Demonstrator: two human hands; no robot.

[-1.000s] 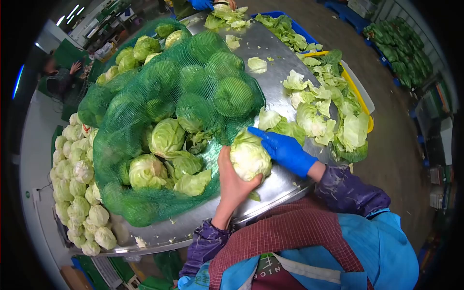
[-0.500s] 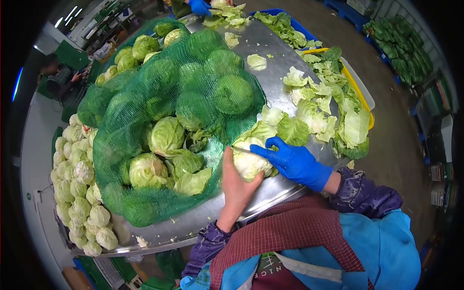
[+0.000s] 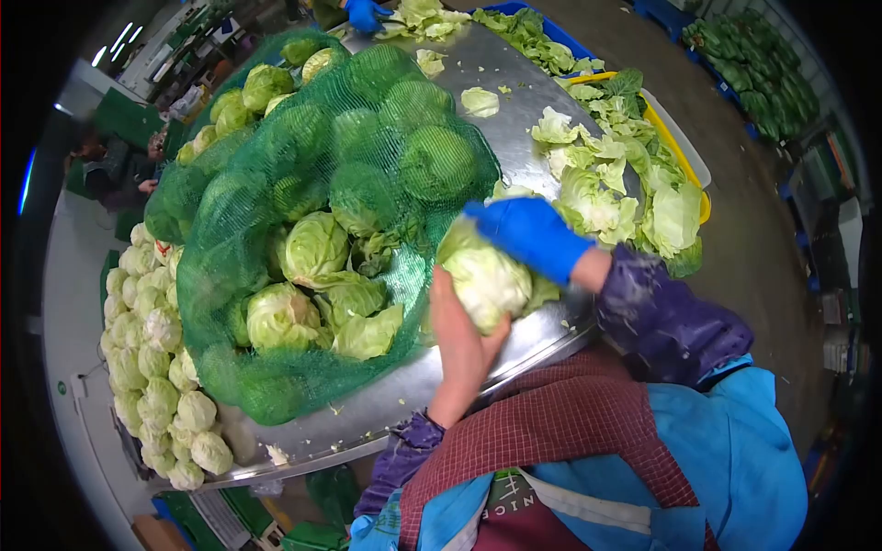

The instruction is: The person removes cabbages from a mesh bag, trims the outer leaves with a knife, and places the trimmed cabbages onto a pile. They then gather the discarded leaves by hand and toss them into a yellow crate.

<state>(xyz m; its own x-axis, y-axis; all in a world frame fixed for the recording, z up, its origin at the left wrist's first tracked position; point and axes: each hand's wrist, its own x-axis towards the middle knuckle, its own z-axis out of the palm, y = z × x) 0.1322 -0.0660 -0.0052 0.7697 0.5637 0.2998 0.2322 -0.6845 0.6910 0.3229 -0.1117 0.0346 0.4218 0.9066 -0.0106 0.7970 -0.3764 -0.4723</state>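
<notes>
A pale green cabbage (image 3: 491, 285) is tilted up at the near edge of the metal table (image 3: 524, 83). My bare left hand (image 3: 462, 344) grips it from the left and below. Over its upper right side, my blue-gloved right hand (image 3: 531, 237) is blurred, its fingers bent against the outer leaves. The knife in this hand, seen as a thin blade a moment ago, is hidden now. Left of the cabbage, a green net bag (image 3: 220, 275) lies open around several cabbages, with a whole cabbage (image 3: 280, 317) showing in its mouth.
Loose leaves (image 3: 593, 197) spread right of my hands, towards a yellow crate (image 3: 669, 129). Stacked pale cabbages (image 3: 161, 367) stand at far left. Across the table are a blue crate (image 3: 496, 9) and another person's gloved hand (image 3: 365, 14). Another person (image 3: 115, 179) is at left.
The cabbage has turned and tipped, showing its smooth pale side. My right hand has moved up over its top; my left hand has shifted slightly right.
</notes>
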